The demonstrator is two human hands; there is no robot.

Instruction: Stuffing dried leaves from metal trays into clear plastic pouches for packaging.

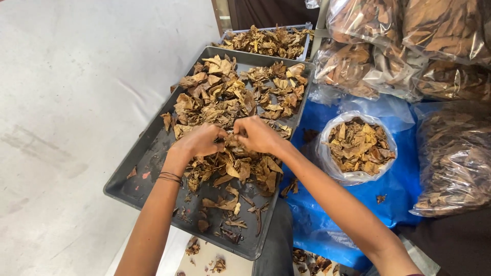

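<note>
A dark grey tray (143, 153) holds a spread of dry brown leaves (230, 97). Both my hands meet over the tray's middle. My left hand (199, 140) and my right hand (258, 134) each pinch the same clump of dry leaves (231, 142), fingers closed on it, just above the pile. Thin bangles sit on my left wrist. More broken leaf pieces lie under my forearms near the tray's front edge.
A second tray of leaves (268, 41) stands behind the first. An open clear bag of leaves (358, 148) rests on a blue sheet (399, 194) at right. Sealed clear bags of leaves (450, 158) are stacked at the right. Pale floor lies left.
</note>
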